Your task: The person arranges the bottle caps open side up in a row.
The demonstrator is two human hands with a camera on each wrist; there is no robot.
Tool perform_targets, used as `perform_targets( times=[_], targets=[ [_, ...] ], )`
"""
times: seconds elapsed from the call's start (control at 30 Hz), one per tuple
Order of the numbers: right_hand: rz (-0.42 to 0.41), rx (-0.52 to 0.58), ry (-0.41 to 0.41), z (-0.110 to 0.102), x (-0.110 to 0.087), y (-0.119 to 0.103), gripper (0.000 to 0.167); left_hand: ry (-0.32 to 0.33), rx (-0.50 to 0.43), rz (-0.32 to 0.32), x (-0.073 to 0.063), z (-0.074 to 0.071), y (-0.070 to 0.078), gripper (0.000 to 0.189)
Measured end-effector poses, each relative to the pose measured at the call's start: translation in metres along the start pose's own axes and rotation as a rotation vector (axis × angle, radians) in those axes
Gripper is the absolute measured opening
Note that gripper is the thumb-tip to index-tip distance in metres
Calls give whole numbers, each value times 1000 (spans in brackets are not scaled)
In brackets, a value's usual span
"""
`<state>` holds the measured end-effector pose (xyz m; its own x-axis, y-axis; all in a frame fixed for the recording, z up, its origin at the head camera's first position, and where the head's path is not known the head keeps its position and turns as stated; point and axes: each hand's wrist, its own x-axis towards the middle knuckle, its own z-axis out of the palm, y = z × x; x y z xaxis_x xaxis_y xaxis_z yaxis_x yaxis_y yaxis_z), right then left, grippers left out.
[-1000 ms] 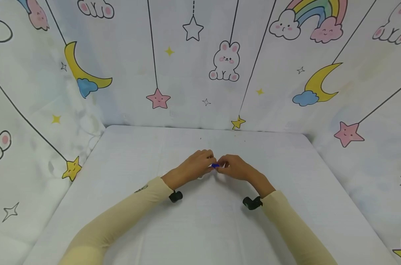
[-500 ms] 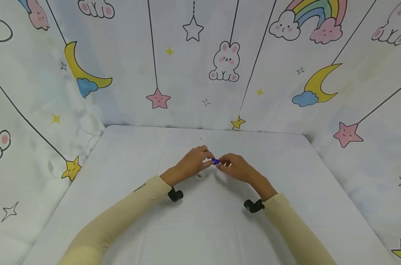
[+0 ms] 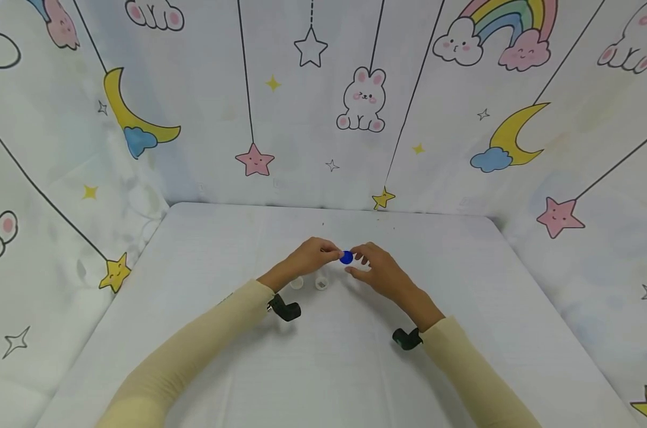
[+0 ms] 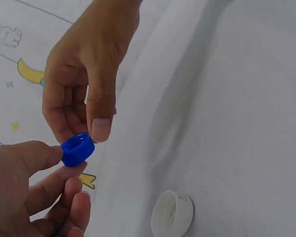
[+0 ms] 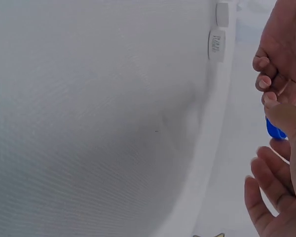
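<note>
A small blue bottle cap [image 3: 346,257] is pinched between the thumb and index finger of my left hand [image 3: 313,254], held above the table. Its hollow side shows in the left wrist view, where the blue cap [image 4: 78,149] lies close to the thumb of the right hand [image 4: 86,74]. My right hand [image 3: 379,270] is beside the cap, with thumb and fingers spread apart; whether a fingertip touches it I cannot tell. Two white caps, one nearer [image 3: 321,284] and one further left [image 3: 297,283], lie on the table below my left hand.
A white cloth covers the table [image 3: 323,368]. Behind and at both sides hangs a pale printed backdrop [image 3: 205,89] with stars, moons and rabbits. Each wrist carries a black camera, the left camera [image 3: 284,308] and the right camera [image 3: 407,339].
The blue cap has turned from edge-on to face the head camera and risen slightly. My right fingers have spread away from it. The left hand moved up, uncovering the white caps.
</note>
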<state>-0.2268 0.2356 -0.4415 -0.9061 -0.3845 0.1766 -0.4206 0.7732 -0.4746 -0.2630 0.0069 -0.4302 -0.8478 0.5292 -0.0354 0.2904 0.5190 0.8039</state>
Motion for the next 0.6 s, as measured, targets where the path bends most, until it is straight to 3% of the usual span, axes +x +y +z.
perform_targets(
  times=[0.27, 0.6],
  targets=[
    [-27, 5, 31, 0, -2, -2, 34, -70, -99, -101, 0, -1, -4, 37],
    [8, 10, -41, -4, -4, -4, 30, -25, 25, 38, 0, 8, -7, 29]
  ],
)
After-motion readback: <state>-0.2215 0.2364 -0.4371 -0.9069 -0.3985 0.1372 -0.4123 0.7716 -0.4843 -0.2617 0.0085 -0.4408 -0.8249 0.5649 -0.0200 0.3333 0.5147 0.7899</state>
